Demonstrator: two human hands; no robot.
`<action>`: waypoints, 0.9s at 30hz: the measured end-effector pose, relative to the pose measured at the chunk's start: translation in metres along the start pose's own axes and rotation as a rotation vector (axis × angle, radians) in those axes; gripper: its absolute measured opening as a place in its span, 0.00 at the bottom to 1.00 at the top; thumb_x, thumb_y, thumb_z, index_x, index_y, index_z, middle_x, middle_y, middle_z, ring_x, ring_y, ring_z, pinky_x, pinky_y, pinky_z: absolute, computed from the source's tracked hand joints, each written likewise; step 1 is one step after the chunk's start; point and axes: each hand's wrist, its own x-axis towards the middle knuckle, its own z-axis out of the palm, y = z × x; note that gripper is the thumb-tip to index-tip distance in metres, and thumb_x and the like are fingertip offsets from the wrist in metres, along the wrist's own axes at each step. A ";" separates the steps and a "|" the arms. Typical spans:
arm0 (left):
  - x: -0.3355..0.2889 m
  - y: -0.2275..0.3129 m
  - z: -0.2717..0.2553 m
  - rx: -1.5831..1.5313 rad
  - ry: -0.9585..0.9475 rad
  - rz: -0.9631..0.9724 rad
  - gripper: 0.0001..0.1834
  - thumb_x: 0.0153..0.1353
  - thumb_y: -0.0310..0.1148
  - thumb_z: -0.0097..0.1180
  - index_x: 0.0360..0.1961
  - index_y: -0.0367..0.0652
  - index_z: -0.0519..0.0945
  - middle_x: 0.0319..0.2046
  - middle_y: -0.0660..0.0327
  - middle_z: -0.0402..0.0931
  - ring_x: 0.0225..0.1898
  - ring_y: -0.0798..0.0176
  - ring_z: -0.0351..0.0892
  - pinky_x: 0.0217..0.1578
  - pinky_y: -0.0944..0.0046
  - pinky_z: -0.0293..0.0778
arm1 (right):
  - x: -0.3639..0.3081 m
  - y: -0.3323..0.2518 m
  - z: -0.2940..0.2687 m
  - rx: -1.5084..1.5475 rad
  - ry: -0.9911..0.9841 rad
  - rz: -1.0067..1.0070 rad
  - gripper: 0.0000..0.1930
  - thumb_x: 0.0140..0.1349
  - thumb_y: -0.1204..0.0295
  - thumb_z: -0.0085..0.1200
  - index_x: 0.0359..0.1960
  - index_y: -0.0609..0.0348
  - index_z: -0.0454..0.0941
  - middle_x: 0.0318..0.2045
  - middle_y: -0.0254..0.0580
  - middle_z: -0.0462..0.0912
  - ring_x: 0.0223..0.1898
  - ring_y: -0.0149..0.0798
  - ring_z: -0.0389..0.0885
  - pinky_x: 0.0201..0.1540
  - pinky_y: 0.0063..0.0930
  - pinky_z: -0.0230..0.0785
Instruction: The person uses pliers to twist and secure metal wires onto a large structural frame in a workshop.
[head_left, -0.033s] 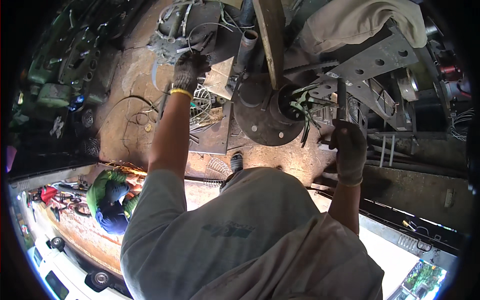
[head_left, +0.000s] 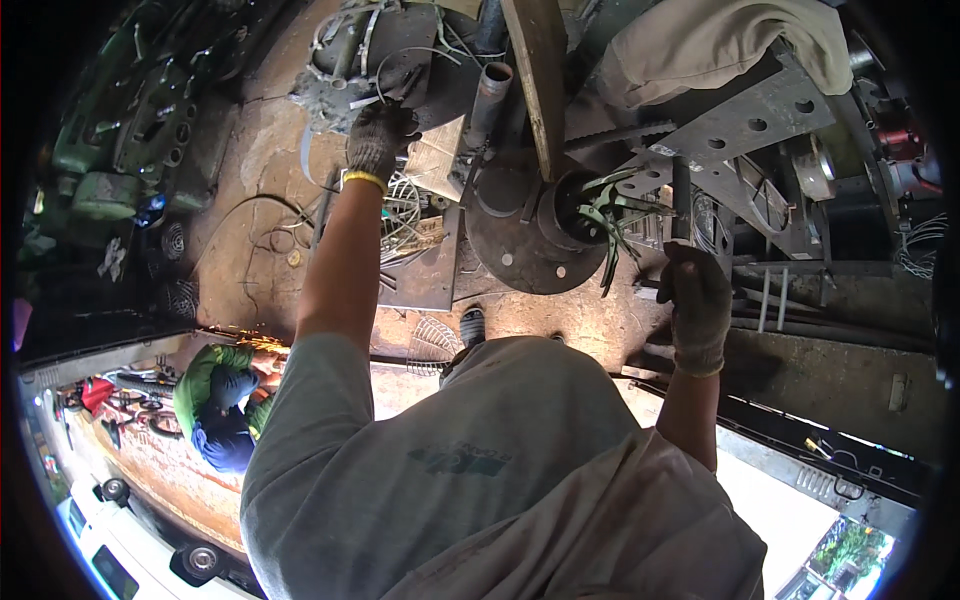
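Observation:
My left hand (head_left: pixel 380 138), in a grey knit glove with a yellow cuff, reaches far forward with its fingers curled closed. A short grey strip (head_left: pixel 367 101) sticks out just beyond its fingers; what they hold is hidden. Beyond that hand lies a dark metal plate (head_left: pixel 440 85). On the right, my other gloved hand, the right hand (head_left: pixel 699 308), is closed at the near end of a dark upright bar (head_left: pixel 682 198). Between my hands stands a round metal base (head_left: pixel 510 262) with a wide pipe-like cup (head_left: pixel 565 215), from which green-grey strips (head_left: pixel 610 215) stick out.
A wooden plank (head_left: pixel 535 85) leans behind the round base, beside a rusty pipe (head_left: pixel 492 95). Beige cloth (head_left: pixel 720 50) drapes over a perforated steel beam (head_left: pixel 770 120). Wire coils (head_left: pixel 400 215) lie below my left wrist. A person in green (head_left: pixel 215 400) crouches at the left near flying sparks.
Both hands stay almost where they were. The view has shifted slightly, and the sparks beside the person in green have changed shape.

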 end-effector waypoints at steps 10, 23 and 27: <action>0.064 -0.020 0.040 -0.256 -0.176 -0.518 0.26 0.54 0.46 0.63 0.52 0.44 0.81 0.49 0.46 0.80 0.50 0.46 0.81 0.51 0.51 0.77 | -0.024 0.003 -0.010 -0.105 0.158 0.221 0.11 0.69 0.74 0.49 0.48 0.65 0.80 0.25 0.32 0.78 0.25 0.23 0.73 0.29 0.20 0.67; -0.074 0.013 0.070 -1.365 0.191 -0.492 0.19 0.65 0.35 0.54 0.52 0.34 0.72 0.42 0.52 0.81 0.40 0.59 0.84 0.32 0.62 0.82 | -0.031 0.018 -0.026 -0.099 0.192 0.210 0.10 0.69 0.71 0.52 0.44 0.64 0.81 0.22 0.30 0.77 0.22 0.22 0.72 0.26 0.18 0.64; -0.163 0.054 0.114 -0.633 -0.065 -0.149 0.12 0.63 0.36 0.56 0.41 0.39 0.78 0.37 0.56 0.80 0.39 0.60 0.81 0.33 0.61 0.81 | -0.055 0.055 -0.043 0.094 0.266 0.134 0.14 0.71 0.66 0.52 0.41 0.68 0.81 0.19 0.29 0.76 0.21 0.22 0.70 0.25 0.18 0.63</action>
